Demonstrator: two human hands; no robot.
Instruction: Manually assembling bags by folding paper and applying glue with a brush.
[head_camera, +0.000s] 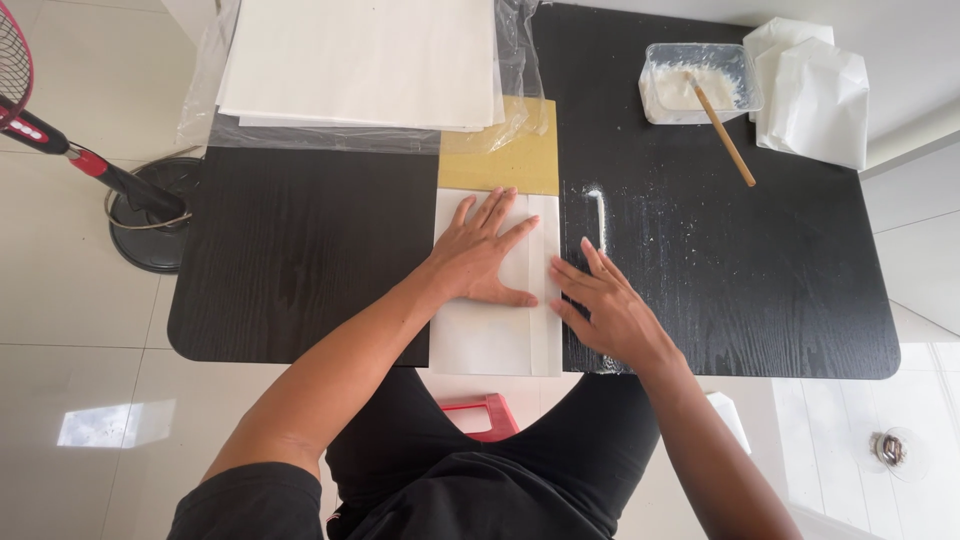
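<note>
A white folded paper sheet (490, 335) lies on the black table (300, 260), over a yellow board (500, 165). My left hand (485, 255) rests flat on the sheet, fingers spread, pressing it down. My right hand (605, 305) lies at the sheet's right edge with its fingertips on the narrow folded flap (543, 330). Neither hand grips anything. A white line of paste (598, 215) streaks the table just right of the sheet.
A stack of white paper in clear plastic (360, 65) sits at the back. A clear tub of white paste (695, 85) with a wooden stick (725, 130) and folded white bags (815, 90) stand back right. A fan base (155, 215) stands on the floor left; a red stool (480, 415) is below.
</note>
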